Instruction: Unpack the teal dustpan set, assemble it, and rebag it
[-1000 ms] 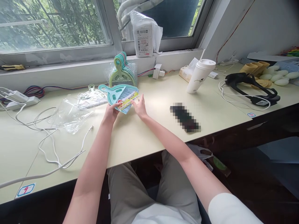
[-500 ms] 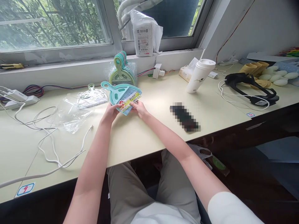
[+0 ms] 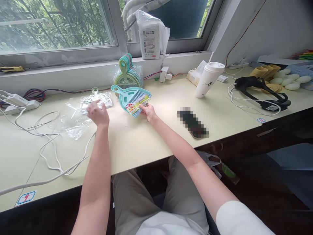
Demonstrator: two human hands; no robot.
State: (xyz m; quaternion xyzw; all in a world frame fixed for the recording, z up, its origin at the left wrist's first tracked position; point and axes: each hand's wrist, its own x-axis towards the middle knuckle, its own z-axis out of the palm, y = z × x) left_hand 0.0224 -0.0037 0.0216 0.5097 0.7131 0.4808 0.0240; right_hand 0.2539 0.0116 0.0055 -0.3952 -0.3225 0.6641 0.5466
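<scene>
Nearest, my lap in grey-brown trousers (image 3: pixel 133 202) sits under the edge of a pale yellow desk (image 3: pixel 137 150). At the desk's left front corner is a white, blue-bordered label (image 3: pixel 26 197) with a red mark; beyond it loop thin white cables (image 3: pixel 24 186). Right of centre lies a dark oblong object (image 3: pixel 193 124), pixelated.

My left hand (image 3: pixel 98 113), slightly blurred, hovers with fingers loosely spread, near a crumpled clear plastic bag (image 3: pixel 73 122); I cannot tell whether they touch. My right hand (image 3: pixel 148 112) pinches the lower right edge of a turquoise plastic dustpan (image 3: pixel 128 94), thumb on its yellow, red and white printed card (image 3: pixel 139 103). The dustpan is at the middle of the scene, tilted, its looped handle pointing up and left.

Just behind it, an upright row of green, teal and pink dustpans (image 3: pixel 126 70) stands in clear wrapping. To the right, a black curved headset-like frame (image 3: pixel 275 103) lies with a white cable; left of that stands a tall white lidded cup (image 3: pixel 207 83) with a straw, a tan tissue box (image 3: pixel 193 77) beside it.

Farthest, a plastic-wrapped white package (image 3: pixel 149 42) stands on the sill, before a grey-framed window (image 3: pixel 53 26) showing green foliage.
</scene>
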